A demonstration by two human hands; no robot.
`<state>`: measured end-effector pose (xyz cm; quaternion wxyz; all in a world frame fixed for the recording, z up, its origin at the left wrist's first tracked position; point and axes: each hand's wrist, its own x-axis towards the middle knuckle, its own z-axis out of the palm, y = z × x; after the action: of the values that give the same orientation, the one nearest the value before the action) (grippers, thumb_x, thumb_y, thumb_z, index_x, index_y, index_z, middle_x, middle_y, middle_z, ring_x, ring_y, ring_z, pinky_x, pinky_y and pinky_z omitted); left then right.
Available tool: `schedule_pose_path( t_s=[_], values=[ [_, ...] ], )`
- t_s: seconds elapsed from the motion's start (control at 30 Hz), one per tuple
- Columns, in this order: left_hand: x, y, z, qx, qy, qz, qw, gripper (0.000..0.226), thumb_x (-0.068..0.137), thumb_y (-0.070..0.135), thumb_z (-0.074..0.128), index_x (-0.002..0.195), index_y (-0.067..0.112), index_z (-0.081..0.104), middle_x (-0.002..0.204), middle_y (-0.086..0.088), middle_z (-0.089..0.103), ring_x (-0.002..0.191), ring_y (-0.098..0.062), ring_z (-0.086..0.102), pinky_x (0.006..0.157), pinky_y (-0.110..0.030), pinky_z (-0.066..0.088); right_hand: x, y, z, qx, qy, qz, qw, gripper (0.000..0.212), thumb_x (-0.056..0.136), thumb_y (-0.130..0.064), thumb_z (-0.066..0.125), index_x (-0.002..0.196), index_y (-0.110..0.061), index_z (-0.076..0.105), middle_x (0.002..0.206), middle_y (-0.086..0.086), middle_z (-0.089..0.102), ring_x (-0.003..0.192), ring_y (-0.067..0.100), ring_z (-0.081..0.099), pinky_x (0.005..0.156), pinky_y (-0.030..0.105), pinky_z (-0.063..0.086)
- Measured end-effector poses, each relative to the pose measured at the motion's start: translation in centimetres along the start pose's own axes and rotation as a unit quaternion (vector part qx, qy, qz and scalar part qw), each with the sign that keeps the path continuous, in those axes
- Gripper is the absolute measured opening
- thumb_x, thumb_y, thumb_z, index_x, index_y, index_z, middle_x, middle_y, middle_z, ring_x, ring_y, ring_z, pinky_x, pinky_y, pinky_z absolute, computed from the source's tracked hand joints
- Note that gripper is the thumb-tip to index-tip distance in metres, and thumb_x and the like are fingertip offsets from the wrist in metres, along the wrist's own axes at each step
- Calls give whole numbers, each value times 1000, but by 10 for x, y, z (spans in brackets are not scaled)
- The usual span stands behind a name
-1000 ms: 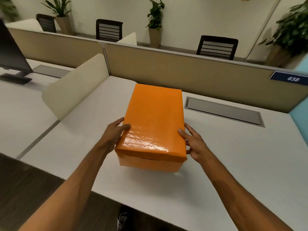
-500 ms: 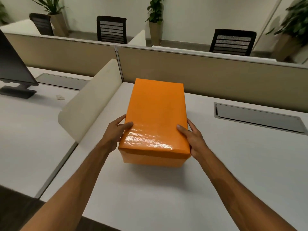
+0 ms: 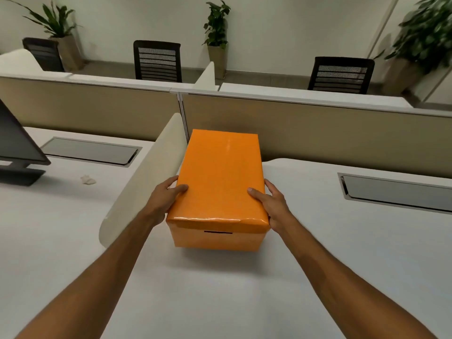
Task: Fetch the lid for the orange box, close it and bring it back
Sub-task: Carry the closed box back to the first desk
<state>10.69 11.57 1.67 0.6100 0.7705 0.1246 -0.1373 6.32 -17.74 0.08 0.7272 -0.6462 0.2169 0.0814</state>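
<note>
- The desk (image 3: 220,289) is seen under both forearms; its near edge is cut off by the bottom of the frame.
- A tan partition (image 3: 318,128) is seen beyond the hands, running across the view; its foot behind the box is hidden.
- A cream divider (image 3: 146,177) is seen just left of the left hand; whether it is touched by the box cannot be told.
- The box (image 3: 215,238) is held between the two hands, with its long side running away from them. Whether it rests on the desk or is lifted just off it cannot be told.
- The lid (image 3: 220,177) is seated on the box and closes it; a dark slot shows on the box's near face just under the lid's rim.
- A monitor (image 3: 14,143) is seen well to the left of the left hand, cut off by the frame edge.
- Two chairs (image 3: 157,61) are partly hidden behind the partition, far beyond the hands.
- A grey cable hatch (image 3: 396,192) is set in the desk to the right of the right hand.
- The left hand (image 3: 163,199) is clamped on the lid's left side, thumb on top, fingers hidden down the side.
- The right hand (image 3: 271,204) is clamped on the lid's right side, thumb on top, most fingers hidden.
- A small crumpled scrap (image 3: 88,179) lies left of the divider; what it is cannot be made out.
</note>
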Motion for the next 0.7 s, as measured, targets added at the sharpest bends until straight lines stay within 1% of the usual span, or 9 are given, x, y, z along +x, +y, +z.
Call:
schedule_pose_path(
  t_s=[0.07,0.2,0.23,0.3,0.4,0.5,0.63,0.7],
  values=[
    [17,3,-9,6,-10,-8,1000,57,94,38,59,147,29,39,131,-3,55,104,-27,60,82,-45,52,14,0,14,-5,11,-3,1000,89,80,-41,78,153,-32,29,143,7,54,103,29,64,75,44,58],
    [44,9,-24,2,-6,-31,999,51,94,34,58,143,31,44,124,-1,55,88,-16,59,64,-35,49,39,1,37,-12,25,-13,1000,90,80,-42,78,154,-32,28,145,8,52,113,35,62,90,54,56],
    [51,10,-27,3,0,-34,999,51,93,33,58,142,31,45,124,-1,56,87,-16,59,64,-35,48,44,2,42,-11,29,-15,999,90,79,-42,78,154,-32,28,146,9,52,115,36,61,93,57,54],
    [63,12,-31,6,10,-40,999,51,92,32,58,142,31,46,123,-1,56,88,-18,59,71,-40,48,53,4,52,-14,36,-19,999,90,79,-42,78,154,-33,28,147,9,51,118,37,60,96,60,51],
    [75,15,-35,17,23,-48,998,51,91,33,57,141,33,47,122,-2,57,91,-24,60,79,-47,49,61,5,63,-24,45,-27,998,89,80,-44,77,153,-33,28,147,9,51,119,37,60,96,61,51],
    [85,17,-39,20,20,-49,998,51,91,35,57,141,35,47,125,-3,58,96,-27,61,80,-47,49,68,3,67,-30,50,-28,998,88,81,-46,76,154,-33,28,147,8,51,119,37,59,96,61,51],
    [91,19,-41,21,15,-48,999,52,92,36,58,142,34,45,128,-4,57,95,-26,60,79,-47,49,74,0,69,-42,52,-29,997,87,81,-47,75,153,-34,27,148,8,50,120,37,59,96,61,51],
    [91,20,-42,22,14,-46,999,54,92,36,58,144,33,44,133,-6,56,99,-28,59,81,-48,48,74,0,69,-48,50,-32,997,87,81,-48,74,153,-34,27,148,8,49,120,37,59,96,61,51]
  ],
)
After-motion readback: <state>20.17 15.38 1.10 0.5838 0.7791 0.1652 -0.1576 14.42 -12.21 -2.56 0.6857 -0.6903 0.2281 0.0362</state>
